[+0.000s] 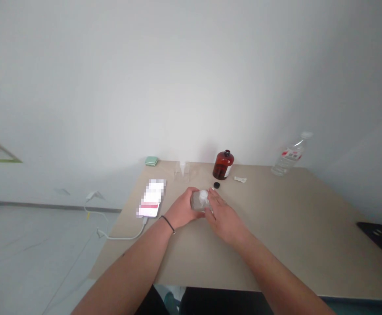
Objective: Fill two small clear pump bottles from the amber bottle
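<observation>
A small clear glass bottle with a white top is held low over the middle of the table, between both hands. My left hand grips its near side. My right hand lies against the other side, with fingers reaching to the white top. A black bottle cap sits on the table just beyond my right fingers. Farther back stand a brown glass reagent bottle with a white label, uncapped, and a clear glass beaker.
The beige table meets the wall at the back. On it lie a phone with a blurred screen and a white charging cable, a green box, a small white packet and a plastic water bottle. A dark pad lies at the right.
</observation>
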Action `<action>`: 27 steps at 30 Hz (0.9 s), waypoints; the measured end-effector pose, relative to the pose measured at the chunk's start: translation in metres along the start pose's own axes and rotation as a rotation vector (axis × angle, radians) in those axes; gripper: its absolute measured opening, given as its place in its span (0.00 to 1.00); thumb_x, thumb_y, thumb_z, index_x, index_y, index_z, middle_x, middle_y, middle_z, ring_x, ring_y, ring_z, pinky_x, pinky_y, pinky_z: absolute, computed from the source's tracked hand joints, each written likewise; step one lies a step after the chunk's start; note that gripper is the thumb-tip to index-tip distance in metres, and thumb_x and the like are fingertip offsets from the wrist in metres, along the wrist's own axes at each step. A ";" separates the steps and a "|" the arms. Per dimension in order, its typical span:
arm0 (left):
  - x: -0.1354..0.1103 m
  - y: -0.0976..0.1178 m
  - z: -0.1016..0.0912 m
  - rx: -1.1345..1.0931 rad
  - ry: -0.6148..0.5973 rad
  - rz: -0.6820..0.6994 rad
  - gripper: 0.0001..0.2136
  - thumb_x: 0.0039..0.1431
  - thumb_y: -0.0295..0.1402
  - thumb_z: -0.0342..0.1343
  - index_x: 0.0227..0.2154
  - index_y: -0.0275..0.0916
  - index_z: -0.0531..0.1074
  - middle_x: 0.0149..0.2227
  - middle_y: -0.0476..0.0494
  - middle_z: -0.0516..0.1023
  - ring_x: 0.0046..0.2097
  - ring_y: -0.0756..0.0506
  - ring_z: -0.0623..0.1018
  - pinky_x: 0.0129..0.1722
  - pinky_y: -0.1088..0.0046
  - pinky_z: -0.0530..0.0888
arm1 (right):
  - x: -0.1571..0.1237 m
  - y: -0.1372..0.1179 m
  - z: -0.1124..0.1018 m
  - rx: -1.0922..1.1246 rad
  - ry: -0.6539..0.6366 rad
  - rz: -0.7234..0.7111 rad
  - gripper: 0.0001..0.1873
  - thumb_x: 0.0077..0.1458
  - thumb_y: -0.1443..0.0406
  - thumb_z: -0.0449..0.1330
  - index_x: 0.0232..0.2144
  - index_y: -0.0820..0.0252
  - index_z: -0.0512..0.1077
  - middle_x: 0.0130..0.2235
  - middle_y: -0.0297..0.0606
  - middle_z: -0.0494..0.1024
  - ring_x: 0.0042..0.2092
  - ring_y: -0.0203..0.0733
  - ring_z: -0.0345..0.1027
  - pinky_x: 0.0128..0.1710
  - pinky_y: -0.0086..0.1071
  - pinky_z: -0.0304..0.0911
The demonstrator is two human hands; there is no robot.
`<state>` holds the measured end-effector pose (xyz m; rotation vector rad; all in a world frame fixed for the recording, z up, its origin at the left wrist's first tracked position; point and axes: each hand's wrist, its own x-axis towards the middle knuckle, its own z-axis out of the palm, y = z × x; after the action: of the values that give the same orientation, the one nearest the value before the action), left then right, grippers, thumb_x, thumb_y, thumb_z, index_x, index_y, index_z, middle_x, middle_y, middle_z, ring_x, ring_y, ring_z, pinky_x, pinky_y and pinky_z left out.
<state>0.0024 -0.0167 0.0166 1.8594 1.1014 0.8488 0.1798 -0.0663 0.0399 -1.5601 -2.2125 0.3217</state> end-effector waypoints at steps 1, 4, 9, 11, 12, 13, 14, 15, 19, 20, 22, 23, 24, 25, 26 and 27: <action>0.000 0.000 -0.001 0.005 -0.007 0.004 0.35 0.43 0.36 0.72 0.53 0.40 0.63 0.48 0.40 0.77 0.48 0.39 0.78 0.51 0.60 0.72 | 0.004 0.002 -0.002 0.005 -0.018 -0.018 0.29 0.63 0.65 0.50 0.64 0.71 0.61 0.68 0.59 0.59 0.71 0.54 0.49 0.68 0.51 0.52; 0.001 -0.002 -0.004 0.007 -0.035 0.007 0.35 0.43 0.36 0.72 0.54 0.40 0.64 0.49 0.41 0.77 0.49 0.38 0.78 0.52 0.59 0.72 | 0.013 0.010 -0.009 0.053 -0.057 -0.104 0.27 0.62 0.65 0.51 0.62 0.68 0.63 0.66 0.57 0.64 0.68 0.53 0.55 0.67 0.51 0.54; 0.000 -0.007 -0.007 -0.002 -0.034 0.042 0.41 0.44 0.37 0.72 0.61 0.40 0.60 0.61 0.35 0.69 0.62 0.34 0.70 0.63 0.54 0.65 | 0.012 0.022 -0.015 0.131 -0.041 -0.191 0.24 0.64 0.64 0.50 0.60 0.62 0.65 0.63 0.51 0.69 0.64 0.51 0.63 0.65 0.50 0.58; -0.001 -0.008 -0.007 0.023 0.039 0.029 0.45 0.43 0.36 0.73 0.64 0.39 0.58 0.65 0.32 0.64 0.66 0.33 0.65 0.66 0.53 0.61 | 0.007 0.021 -0.014 0.109 -0.034 -0.149 0.26 0.64 0.61 0.50 0.62 0.63 0.64 0.65 0.53 0.67 0.66 0.52 0.60 0.65 0.51 0.57; -0.002 -0.008 -0.007 0.029 0.074 0.004 0.45 0.43 0.36 0.73 0.64 0.39 0.58 0.64 0.32 0.65 0.65 0.33 0.66 0.66 0.53 0.61 | 0.003 0.018 -0.012 0.090 -0.031 -0.113 0.27 0.65 0.60 0.50 0.63 0.64 0.63 0.65 0.54 0.66 0.67 0.53 0.59 0.66 0.51 0.56; -0.004 -0.008 -0.006 0.024 0.094 -0.024 0.44 0.44 0.35 0.72 0.64 0.39 0.58 0.62 0.32 0.68 0.64 0.34 0.68 0.65 0.53 0.62 | -0.001 0.015 -0.011 0.070 -0.030 -0.071 0.28 0.65 0.58 0.50 0.64 0.65 0.62 0.66 0.55 0.64 0.68 0.54 0.57 0.66 0.52 0.55; -0.005 -0.007 -0.004 0.009 0.096 -0.046 0.42 0.46 0.34 0.71 0.63 0.39 0.59 0.60 0.32 0.70 0.62 0.35 0.71 0.64 0.53 0.64 | -0.004 0.011 -0.009 0.048 -0.027 -0.026 0.30 0.65 0.57 0.50 0.64 0.66 0.61 0.67 0.56 0.63 0.68 0.55 0.56 0.66 0.52 0.55; -0.006 -0.005 -0.003 -0.009 0.085 -0.056 0.39 0.48 0.32 0.69 0.62 0.39 0.60 0.59 0.33 0.72 0.60 0.35 0.72 0.63 0.54 0.65 | -0.007 0.007 -0.007 0.026 -0.022 0.017 0.31 0.65 0.57 0.51 0.65 0.67 0.59 0.68 0.57 0.61 0.68 0.57 0.55 0.66 0.53 0.56; -0.008 0.005 0.007 -0.022 0.055 -0.012 0.36 0.46 0.27 0.68 0.59 0.39 0.62 0.59 0.34 0.72 0.60 0.36 0.73 0.62 0.56 0.67 | -0.014 -0.004 -0.002 -0.027 0.002 0.079 0.36 0.63 0.56 0.53 0.68 0.68 0.55 0.69 0.59 0.56 0.69 0.60 0.53 0.64 0.56 0.58; -0.008 0.007 0.010 -0.009 0.071 -0.026 0.36 0.45 0.28 0.69 0.58 0.38 0.63 0.58 0.34 0.73 0.58 0.35 0.74 0.59 0.56 0.68 | -0.014 -0.004 -0.002 -0.029 0.003 0.071 0.37 0.62 0.56 0.54 0.68 0.66 0.54 0.69 0.59 0.56 0.69 0.60 0.52 0.64 0.55 0.58; -0.008 0.011 0.013 0.024 0.105 -0.056 0.35 0.43 0.32 0.71 0.55 0.38 0.64 0.53 0.35 0.76 0.53 0.35 0.77 0.55 0.56 0.72 | -0.011 -0.001 -0.003 -0.018 -0.004 0.048 0.38 0.62 0.54 0.56 0.68 0.63 0.55 0.70 0.56 0.57 0.70 0.58 0.52 0.65 0.55 0.57; -0.007 0.012 0.013 0.039 0.113 -0.056 0.35 0.43 0.34 0.71 0.55 0.38 0.65 0.51 0.36 0.77 0.51 0.35 0.78 0.53 0.56 0.72 | -0.010 0.001 -0.003 -0.009 -0.013 0.033 0.38 0.62 0.53 0.56 0.68 0.62 0.55 0.69 0.56 0.57 0.70 0.58 0.51 0.65 0.54 0.56; -0.007 0.013 0.013 0.051 0.111 -0.044 0.34 0.43 0.34 0.71 0.54 0.38 0.65 0.51 0.36 0.77 0.51 0.36 0.78 0.53 0.57 0.73 | -0.008 0.003 -0.005 -0.001 -0.024 0.015 0.38 0.62 0.52 0.56 0.68 0.63 0.55 0.69 0.56 0.57 0.70 0.57 0.51 0.66 0.54 0.56; -0.006 0.014 0.012 0.060 0.101 -0.023 0.34 0.43 0.33 0.70 0.54 0.38 0.65 0.51 0.37 0.77 0.51 0.36 0.78 0.53 0.58 0.73 | -0.007 0.006 -0.006 0.006 -0.037 -0.005 0.38 0.63 0.51 0.55 0.68 0.64 0.56 0.69 0.57 0.58 0.70 0.57 0.50 0.66 0.54 0.55; -0.006 0.014 0.010 0.064 0.090 -0.004 0.33 0.43 0.32 0.69 0.54 0.38 0.64 0.51 0.37 0.77 0.51 0.36 0.78 0.53 0.58 0.73 | -0.005 0.008 -0.008 0.010 -0.050 -0.026 0.37 0.64 0.51 0.53 0.67 0.66 0.56 0.69 0.58 0.58 0.70 0.56 0.50 0.67 0.53 0.53; -0.006 0.013 0.009 0.065 0.080 0.011 0.33 0.43 0.31 0.68 0.54 0.38 0.64 0.51 0.37 0.77 0.51 0.37 0.78 0.53 0.58 0.73 | -0.003 0.010 -0.010 0.013 -0.063 -0.047 0.37 0.64 0.51 0.52 0.67 0.68 0.56 0.69 0.59 0.58 0.70 0.56 0.49 0.67 0.53 0.52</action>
<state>0.0123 -0.0287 0.0234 1.9000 1.1818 0.9106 0.1933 -0.0663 0.0438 -1.5082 -2.2867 0.3749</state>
